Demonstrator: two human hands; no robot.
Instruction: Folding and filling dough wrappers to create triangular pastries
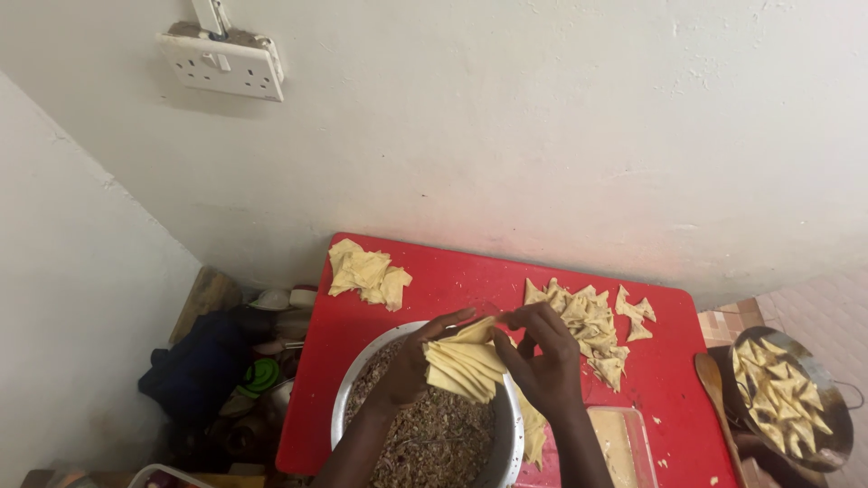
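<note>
A home kitchen: filling bowl, folded pastries, frying pan.

One red rectangular plastic tabletop. One round metal bowl of brown filling, lower centre. Two dark bare hands: left hand, right hand. One stack of pale dough strips. Two loose heaps: crumpled pale dough scraps, upper left of board; folded pale dough triangles, right of centre. One dark round pan of triangles, right edge. One wooden spoon. One clear plastic tub. One white wall socket, upper left.

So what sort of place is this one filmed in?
Probably a small home kitchen corner used for making pastries. A red table stands against a white wall, holding a round metal bowl of minced filling, and folded dough triangles fill a dark round pan alongside.
</note>
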